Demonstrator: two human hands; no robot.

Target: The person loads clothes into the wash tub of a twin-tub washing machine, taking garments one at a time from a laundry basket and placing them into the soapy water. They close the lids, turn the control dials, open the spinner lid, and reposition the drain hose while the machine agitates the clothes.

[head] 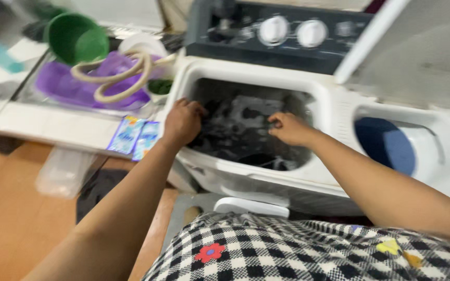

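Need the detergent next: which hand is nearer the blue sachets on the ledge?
Left. The left hand is at the tub's left rim, just right of the blue sachets; the right hand is farther right, over the tub.

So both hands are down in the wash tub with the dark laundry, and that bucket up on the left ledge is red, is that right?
Not quite. The head view shows the bucket on the left ledge is green, not red. The rest holds: the left hand and the right hand both reach into the wash tub with the dark laundry.
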